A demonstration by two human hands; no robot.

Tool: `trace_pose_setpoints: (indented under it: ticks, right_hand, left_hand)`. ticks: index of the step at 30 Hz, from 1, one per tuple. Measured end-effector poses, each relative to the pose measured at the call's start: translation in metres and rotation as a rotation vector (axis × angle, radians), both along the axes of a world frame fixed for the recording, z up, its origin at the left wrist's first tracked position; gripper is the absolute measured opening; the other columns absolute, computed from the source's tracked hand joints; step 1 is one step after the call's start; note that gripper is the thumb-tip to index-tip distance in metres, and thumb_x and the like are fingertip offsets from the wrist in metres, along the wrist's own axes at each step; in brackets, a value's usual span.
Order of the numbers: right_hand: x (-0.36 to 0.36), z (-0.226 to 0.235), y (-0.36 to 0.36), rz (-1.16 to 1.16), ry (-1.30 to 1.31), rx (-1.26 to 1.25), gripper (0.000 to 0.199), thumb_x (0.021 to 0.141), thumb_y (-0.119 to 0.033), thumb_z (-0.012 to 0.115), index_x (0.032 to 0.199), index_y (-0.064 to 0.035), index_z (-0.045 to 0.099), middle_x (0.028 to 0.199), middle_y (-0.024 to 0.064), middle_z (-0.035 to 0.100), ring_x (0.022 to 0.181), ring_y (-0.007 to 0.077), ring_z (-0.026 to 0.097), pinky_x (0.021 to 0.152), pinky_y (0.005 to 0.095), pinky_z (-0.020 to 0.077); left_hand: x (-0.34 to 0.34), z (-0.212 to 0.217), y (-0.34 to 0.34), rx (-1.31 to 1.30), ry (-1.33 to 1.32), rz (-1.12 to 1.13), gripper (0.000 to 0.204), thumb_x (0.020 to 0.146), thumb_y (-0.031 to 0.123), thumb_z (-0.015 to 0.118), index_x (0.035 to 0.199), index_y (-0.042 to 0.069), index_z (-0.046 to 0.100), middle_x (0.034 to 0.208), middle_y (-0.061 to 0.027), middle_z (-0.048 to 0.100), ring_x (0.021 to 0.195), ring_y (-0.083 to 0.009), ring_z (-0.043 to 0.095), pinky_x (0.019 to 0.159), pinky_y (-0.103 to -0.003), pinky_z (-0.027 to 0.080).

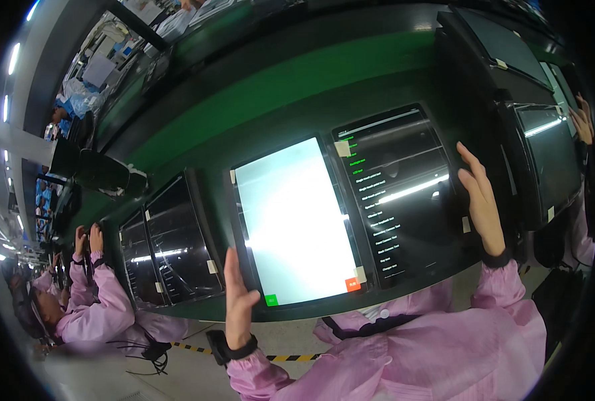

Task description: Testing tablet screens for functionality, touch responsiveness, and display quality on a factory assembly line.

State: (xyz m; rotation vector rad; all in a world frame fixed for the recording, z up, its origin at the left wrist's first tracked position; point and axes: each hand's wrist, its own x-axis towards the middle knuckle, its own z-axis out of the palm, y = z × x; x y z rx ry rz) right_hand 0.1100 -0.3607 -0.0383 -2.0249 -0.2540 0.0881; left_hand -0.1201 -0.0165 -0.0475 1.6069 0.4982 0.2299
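Observation:
Two tablets lie side by side on the green conveyor belt (277,100) in front of me. The left tablet (294,220) shows a bright white screen with a small green button at its lower left and a red one at its lower right. The right tablet (398,190) has a dark screen with a list of text lines. My left hand (239,297) rests flat against the lower left edge of the white-screen tablet. My right hand (479,197) lies with fingers apart along the right edge of the dark tablet. Neither hand grips anything.
More dark tablets (170,244) lie to my left, and others (544,160) to my right. A co-worker in a pink coat (87,307) sits at left with raised hands. Another person's hand (583,120) shows at far right. Yellow-black floor tape (291,357) runs below.

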Motion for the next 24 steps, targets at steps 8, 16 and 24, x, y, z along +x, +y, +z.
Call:
trace_pose_setpoints:
  ticks: [8,16,24]
  right_hand:
    - [-0.026,0.039,0.017,0.275,-0.384,-0.122,0.050,0.079,0.003,0.051,0.128,-0.0011,0.044,0.137,0.0144,0.042,0.126,0.0335,0.036,0.105,0.0392,0.0290]
    - [-0.011,0.031,0.045,0.431,-0.423,-0.355,0.041,0.078,-0.002,0.053,0.119,-0.0006,0.049,0.113,0.0131,0.055,0.125,0.0348,0.034,0.103,0.0467,0.0279]
    - [-0.006,0.035,0.044,0.442,-0.465,-0.412,0.038,0.077,-0.003,0.052,0.115,-0.0002,0.049,0.110,0.0111,0.057,0.125,0.0335,0.036,0.104,0.0495,0.0253]
  left_hand:
    - [-0.003,0.019,-0.011,0.290,-0.106,0.108,0.087,0.072,0.013,0.062,0.144,0.003,0.013,0.149,-0.0166,0.018,0.137,-0.0308,0.020,0.112,-0.042,0.013]
    - [0.050,0.041,-0.021,1.101,0.018,0.009,0.046,0.072,-0.011,0.045,0.117,-0.002,0.042,0.114,-0.0161,0.055,0.108,-0.0297,0.047,0.097,-0.038,0.032]
    - [0.071,0.034,-0.016,1.195,0.039,-0.060,0.046,0.073,-0.009,0.047,0.117,0.000,0.038,0.120,-0.0128,0.058,0.109,-0.0282,0.045,0.097,-0.037,0.027]
